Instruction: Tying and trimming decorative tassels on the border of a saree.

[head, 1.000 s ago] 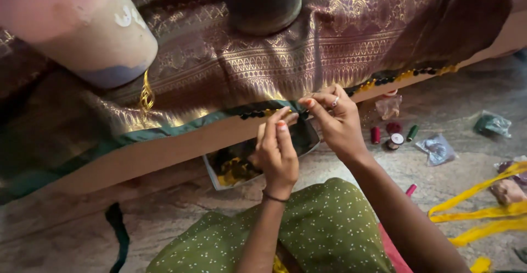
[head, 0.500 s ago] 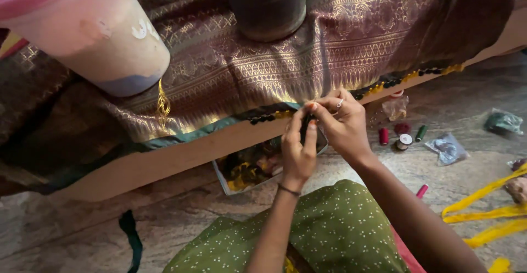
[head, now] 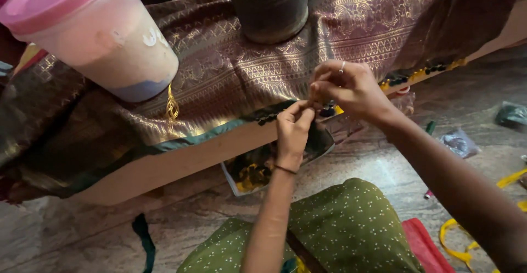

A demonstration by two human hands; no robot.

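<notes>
A maroon silk cloth with gold patterning and a green border lies over a low wooden board. Black and yellow bead trim runs along its front edge. My left hand pinches that edge between thumb and fingertips. My right hand, with a ring on one finger, is lifted just above the edge with its fingertips pressed together. Whatever they hold is too small to see.
A pink-lidded plastic tub and a dark grey round pot stand on the cloth. A tray of yellow and dark bits lies under the board. A green spool, plastic bags and yellow ribbon lie on the stone floor.
My right hand has risen from the cloth's edge, up and to the right. My left hand has closed on the edge. The view has shifted slightly.
</notes>
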